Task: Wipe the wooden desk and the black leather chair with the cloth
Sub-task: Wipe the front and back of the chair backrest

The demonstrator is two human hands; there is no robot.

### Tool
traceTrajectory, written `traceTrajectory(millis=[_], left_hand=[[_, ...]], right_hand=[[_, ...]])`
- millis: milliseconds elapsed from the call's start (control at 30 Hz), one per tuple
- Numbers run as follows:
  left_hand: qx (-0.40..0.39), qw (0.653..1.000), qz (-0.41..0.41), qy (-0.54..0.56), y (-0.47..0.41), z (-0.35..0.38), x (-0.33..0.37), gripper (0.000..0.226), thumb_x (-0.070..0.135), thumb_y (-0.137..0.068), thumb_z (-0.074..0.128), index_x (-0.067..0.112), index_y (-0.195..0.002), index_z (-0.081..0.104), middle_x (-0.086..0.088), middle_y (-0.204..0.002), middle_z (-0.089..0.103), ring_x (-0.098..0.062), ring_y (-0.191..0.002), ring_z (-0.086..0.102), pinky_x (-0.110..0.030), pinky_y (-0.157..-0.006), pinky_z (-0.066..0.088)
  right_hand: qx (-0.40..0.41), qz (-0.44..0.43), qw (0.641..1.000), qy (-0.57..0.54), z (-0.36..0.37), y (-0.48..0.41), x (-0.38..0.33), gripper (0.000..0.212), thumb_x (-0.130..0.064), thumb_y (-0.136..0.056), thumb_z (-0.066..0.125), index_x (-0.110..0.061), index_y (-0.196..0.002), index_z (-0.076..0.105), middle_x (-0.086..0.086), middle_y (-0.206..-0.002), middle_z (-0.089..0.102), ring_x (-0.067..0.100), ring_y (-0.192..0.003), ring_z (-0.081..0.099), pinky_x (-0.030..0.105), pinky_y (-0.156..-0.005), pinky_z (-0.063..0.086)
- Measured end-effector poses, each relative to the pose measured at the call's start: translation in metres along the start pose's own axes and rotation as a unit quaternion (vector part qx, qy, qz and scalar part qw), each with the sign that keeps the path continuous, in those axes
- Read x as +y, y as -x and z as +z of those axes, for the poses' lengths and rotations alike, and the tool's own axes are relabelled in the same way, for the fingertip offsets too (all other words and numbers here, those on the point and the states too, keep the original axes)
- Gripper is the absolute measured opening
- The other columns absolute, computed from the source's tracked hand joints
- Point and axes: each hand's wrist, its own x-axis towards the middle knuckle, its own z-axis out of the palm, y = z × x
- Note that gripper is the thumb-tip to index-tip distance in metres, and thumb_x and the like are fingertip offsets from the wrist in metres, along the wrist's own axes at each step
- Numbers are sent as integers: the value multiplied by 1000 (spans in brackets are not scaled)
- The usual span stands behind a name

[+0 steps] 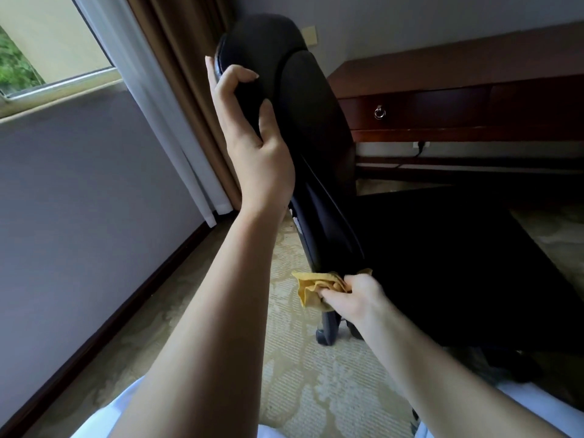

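The left hand (249, 131) is curled round the side edge of the black leather chair (316, 121), high up on its back. Its fingers and thumb wrap round that edge. The right hand (357, 295) is closed tight on a crumpled yellow cloth (316, 289). It holds the cloth low down, where the back of the chair meets the seat, and the cloth touches the chair there. Part of the cloth sticks out to the left of the hand.

There are two hands, one cloth, one chair and one desk.

The dark brown wooden desk (458, 74) stands behind the chair by the wall, well apart from both hands. It has one small round metal ring pull (380, 112) on its drawer front. The back of the chair hides the left end of the desk. Under the desk there is one white wall socket (422, 145) with a dark cord in it.

One black chair wheel (322, 336) shows just below the right hand, on the pale yellow patterned carpet (300, 390). On the left there is a window (47, 42). A thin white curtain (148, 99) and a brown curtain (183, 58) hang beside it. The brown curtain is just behind the top of the chair. The seat is very dark, so its edges are hard to see.
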Motion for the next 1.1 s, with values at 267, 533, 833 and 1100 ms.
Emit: traceTrajectory(millis=[267,533,833,1100], left_hand=[[-7,1000,8,-21,-5,-6,0,37,-10,-87,42,22,-105,38,-26,-147,27,-36,-142,19,-43,-116,19],[-51,998,-44,-13,-2,-16,5,47,-8,-91,41,29,-120,38,-13,-157,15,-28,-146,15,-47,-117,21],[-184,949,-255,24,134,-3,29,62,33,-87,63,37,-142,35,20,-158,8,7,-141,11,-22,-114,16],[-254,817,-422,300,221,48,50,39,23,-92,56,8,-128,54,-14,-124,63,-26,-121,57,-38,-104,44]], right_hand=[[-153,48,985,-57,12,18,-23,39,-8,-98,44,0,-137,43,15,-139,47,28,-127,47,27,-98,43],[-272,-79,958,-29,5,57,-51,33,-3,-94,42,-6,-125,54,22,-120,62,33,-109,62,44,-89,51],[-86,-584,664,458,-91,72,-95,61,15,-82,51,-42,-100,67,-24,-111,62,-9,-109,54,8,-88,43],[-84,-620,596,504,-153,67,-47,57,22,-72,57,-17,-112,67,-20,-120,58,3,-129,43,18,-106,35]])
